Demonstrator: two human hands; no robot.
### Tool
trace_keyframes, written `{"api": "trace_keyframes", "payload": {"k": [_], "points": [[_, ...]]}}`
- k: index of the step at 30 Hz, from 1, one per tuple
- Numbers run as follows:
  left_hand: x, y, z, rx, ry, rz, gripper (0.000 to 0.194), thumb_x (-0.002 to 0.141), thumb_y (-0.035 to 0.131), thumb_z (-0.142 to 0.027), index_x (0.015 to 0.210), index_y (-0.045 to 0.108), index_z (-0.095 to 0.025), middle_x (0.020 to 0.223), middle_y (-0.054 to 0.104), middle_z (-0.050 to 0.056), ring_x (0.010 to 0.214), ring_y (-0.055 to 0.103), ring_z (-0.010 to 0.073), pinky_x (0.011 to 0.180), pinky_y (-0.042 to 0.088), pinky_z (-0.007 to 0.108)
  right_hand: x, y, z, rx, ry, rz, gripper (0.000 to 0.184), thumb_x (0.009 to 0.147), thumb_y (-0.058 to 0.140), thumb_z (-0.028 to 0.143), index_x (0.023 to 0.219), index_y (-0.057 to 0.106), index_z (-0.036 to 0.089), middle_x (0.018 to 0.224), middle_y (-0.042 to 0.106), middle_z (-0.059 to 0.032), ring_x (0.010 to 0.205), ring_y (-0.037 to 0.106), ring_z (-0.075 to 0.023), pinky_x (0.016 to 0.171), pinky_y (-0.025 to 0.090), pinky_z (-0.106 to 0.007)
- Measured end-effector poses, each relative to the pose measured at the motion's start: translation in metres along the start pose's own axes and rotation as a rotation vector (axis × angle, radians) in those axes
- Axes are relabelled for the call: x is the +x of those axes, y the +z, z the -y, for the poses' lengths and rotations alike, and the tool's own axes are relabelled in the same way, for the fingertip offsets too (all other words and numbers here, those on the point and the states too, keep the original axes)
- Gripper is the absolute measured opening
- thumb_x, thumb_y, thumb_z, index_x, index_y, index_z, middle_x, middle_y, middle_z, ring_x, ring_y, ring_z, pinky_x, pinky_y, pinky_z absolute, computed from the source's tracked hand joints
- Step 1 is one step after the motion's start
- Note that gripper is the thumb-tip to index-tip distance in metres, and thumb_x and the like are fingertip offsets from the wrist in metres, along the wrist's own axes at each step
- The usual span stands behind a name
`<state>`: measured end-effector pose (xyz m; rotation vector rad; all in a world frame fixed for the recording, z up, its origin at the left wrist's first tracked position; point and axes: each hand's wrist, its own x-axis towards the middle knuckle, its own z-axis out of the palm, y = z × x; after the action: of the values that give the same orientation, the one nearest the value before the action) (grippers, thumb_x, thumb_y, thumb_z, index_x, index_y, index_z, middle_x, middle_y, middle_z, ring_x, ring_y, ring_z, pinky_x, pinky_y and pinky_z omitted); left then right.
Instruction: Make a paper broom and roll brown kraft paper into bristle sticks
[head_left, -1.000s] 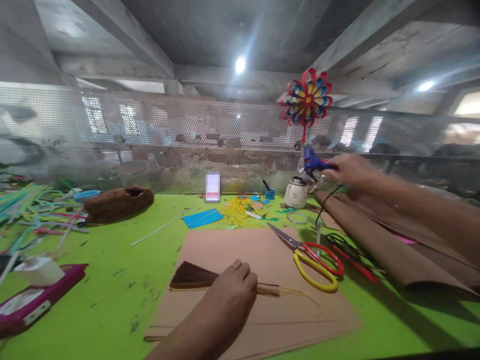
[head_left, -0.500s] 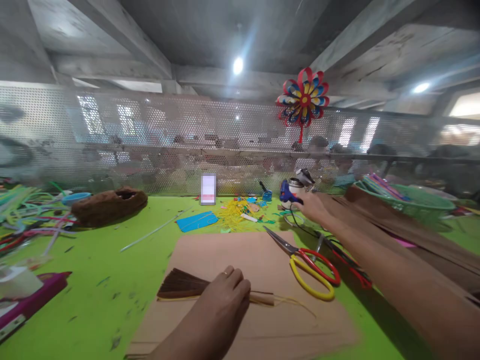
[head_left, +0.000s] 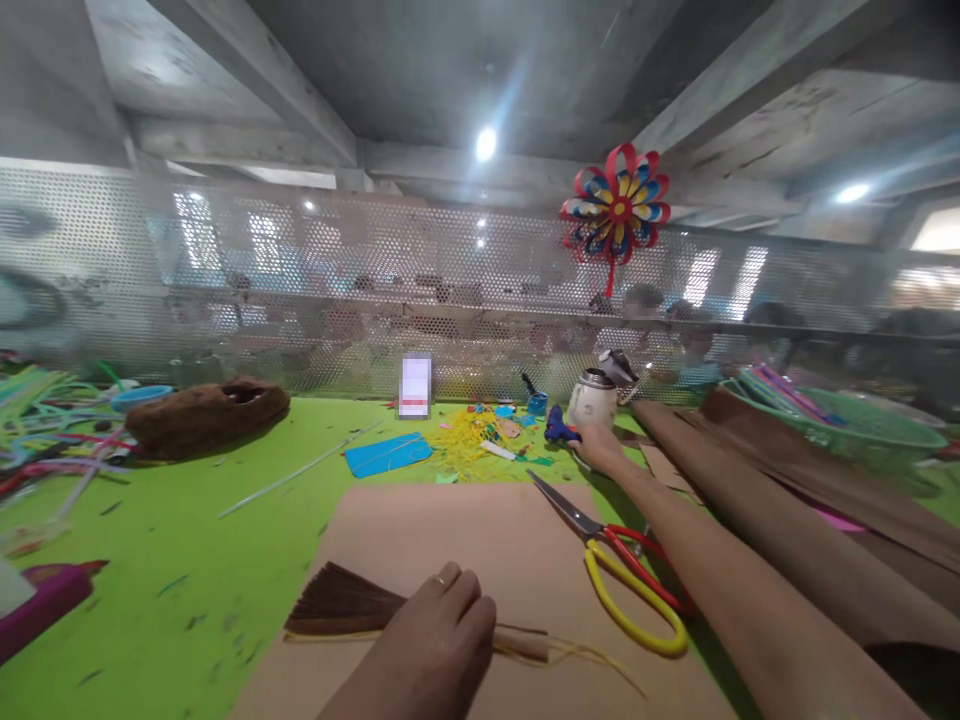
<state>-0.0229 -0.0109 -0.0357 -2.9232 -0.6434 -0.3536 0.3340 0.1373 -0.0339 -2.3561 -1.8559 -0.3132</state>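
Note:
My left hand (head_left: 442,630) is closed over a fan-shaped bundle of pleated dark brown paper (head_left: 345,603), pressing it on a sheet of tan paper (head_left: 427,520). The bundle's narrow rolled end and loose yellow strings stick out to the right of my fingers. My arm stretches forward on the right, and my right hand (head_left: 598,450) grips a blue glue gun (head_left: 559,428) low over the green table, beside a cream jar with a metal rim (head_left: 589,405). Large scissors (head_left: 581,520) with one red and one yellow handle lie open on the tan sheet, partly behind my right forearm.
Yellow paper shreds (head_left: 472,440), a blue sheet (head_left: 388,455) and a phone (head_left: 415,386) are at the back. Brown paper rolls (head_left: 720,480) and a green basket (head_left: 855,430) stand right. Left are a brown pouch (head_left: 202,418), plastic strips and a magenta power strip (head_left: 52,610).
My right hand has brought the glue gun down from above the jar to low beside it, moving left. My left hand keeps its hold on the paper bundle. The view has shifted slightly.

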Motion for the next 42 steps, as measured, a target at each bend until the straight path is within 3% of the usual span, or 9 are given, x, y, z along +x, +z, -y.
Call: {"api": "trace_keyframes", "payload": {"k": [6, 14, 19, 23, 28, 30, 35, 38, 42], "points": [[-0.002, -0.003, -0.006, -0.052, -0.117, -0.073, 0.014, 0.085, 0.043, -0.012, 0.079, 0.053, -0.020, 0.085, 0.056, 0.006, 0.076, 0.046, 0.0199, 0.072, 0.041, 0.035, 0.010, 0.000, 0.000, -0.031, -0.006, 0.015, 0.032, 0.090, 0.056, 0.032, 0.117, 0.055, 0.015, 0.117, 0.057, -0.0095, 0.099, 0.059, -0.0215, 0.083, 0.050, -0.042], [-0.005, 0.002, -0.001, -0.113, -0.058, -0.091, 0.012, 0.089, 0.042, -0.018, 0.083, 0.052, -0.019, 0.083, 0.054, 0.005, 0.077, 0.046, 0.0191, 0.077, 0.041, 0.034, 0.015, 0.001, 0.003, -0.073, -0.006, 0.038, 0.030, 0.090, 0.056, 0.031, 0.115, 0.056, 0.014, 0.116, 0.058, -0.0101, 0.098, 0.059, -0.0207, 0.083, 0.050, -0.040], [-0.008, -0.007, -0.008, -0.112, -0.075, -0.078, 0.016, 0.091, 0.039, -0.018, 0.086, 0.053, -0.019, 0.084, 0.054, 0.006, 0.080, 0.048, 0.0194, 0.079, 0.041, 0.035, 0.009, -0.007, 0.006, -0.042, -0.003, -0.007, 0.030, 0.089, 0.056, 0.031, 0.115, 0.056, 0.014, 0.115, 0.058, -0.0101, 0.097, 0.060, -0.0205, 0.082, 0.051, -0.039], [-0.008, -0.013, -0.014, -0.149, -0.129, -0.081, 0.020, 0.094, 0.034, -0.018, 0.093, 0.054, -0.017, 0.087, 0.055, 0.007, 0.083, 0.049, 0.0199, 0.079, 0.042, 0.035, -0.001, -0.024, 0.010, 0.025, -0.055, -0.103, 0.030, 0.089, 0.056, 0.031, 0.114, 0.056, 0.015, 0.116, 0.058, -0.0094, 0.098, 0.059, -0.0210, 0.083, 0.050, -0.041], [-0.005, -0.015, -0.014, -0.157, -0.134, -0.054, 0.018, 0.094, 0.036, -0.021, 0.094, 0.053, -0.017, 0.090, 0.056, 0.007, 0.085, 0.049, 0.0211, 0.079, 0.041, 0.035, -0.039, -0.055, 0.021, 0.212, -0.150, -0.234, 0.021, 0.088, 0.056, 0.030, 0.097, 0.065, 0.013, 0.102, 0.066, -0.0083, 0.095, 0.061, -0.0212, 0.086, 0.047, -0.040], [-0.005, -0.016, -0.014, -0.164, -0.122, -0.041, 0.017, 0.093, 0.040, -0.023, 0.100, 0.053, -0.016, 0.094, 0.056, 0.008, 0.089, 0.049, 0.0217, 0.080, 0.041, 0.034, -0.066, -0.068, 0.032, 0.309, -0.199, -0.274, 0.024, 0.087, 0.053, 0.028, 0.087, 0.070, 0.011, 0.094, 0.069, -0.0113, 0.092, 0.062, -0.0242, 0.084, 0.046, -0.036], [-0.007, -0.026, -0.016, -0.206, -0.132, -0.045, 0.019, 0.088, 0.046, -0.021, 0.105, 0.052, -0.015, 0.096, 0.056, 0.008, 0.092, 0.051, 0.0220, 0.081, 0.042, 0.033, -0.148, -0.084, 0.073, 0.555, -0.419, -0.279, 0.024, 0.086, 0.050, 0.034, 0.083, 0.069, 0.019, 0.085, 0.070, -0.0053, 0.078, 0.063, -0.0183, 0.072, 0.048, -0.028], [-0.010, -0.032, -0.011, -0.249, -0.183, -0.135, 0.023, 0.085, 0.045, -0.019, 0.107, 0.051, -0.015, 0.099, 0.055, 0.008, 0.093, 0.051, 0.0213, 0.083, 0.043, 0.034, -0.181, -0.075, 0.094, 0.663, -0.524, -0.258, 0.024, 0.085, 0.051, 0.033, 0.076, 0.068, 0.019, 0.077, 0.069, -0.0046, 0.072, 0.061, -0.0177, 0.069, 0.046, -0.028], [-0.010, -0.033, 0.005, -0.263, -0.359, -0.385, 0.021, 0.083, 0.041, -0.013, 0.101, 0.051, -0.016, 0.101, 0.055, 0.007, 0.098, 0.050, 0.0199, 0.090, 0.042, 0.035, -0.190, -0.057, 0.095, 0.716, -0.461, -0.281, 0.026, 0.085, 0.052, 0.030, 0.066, 0.066, 0.019, 0.065, 0.067, -0.0030, 0.060, 0.058, -0.0160, 0.058, 0.043, -0.026]]}}
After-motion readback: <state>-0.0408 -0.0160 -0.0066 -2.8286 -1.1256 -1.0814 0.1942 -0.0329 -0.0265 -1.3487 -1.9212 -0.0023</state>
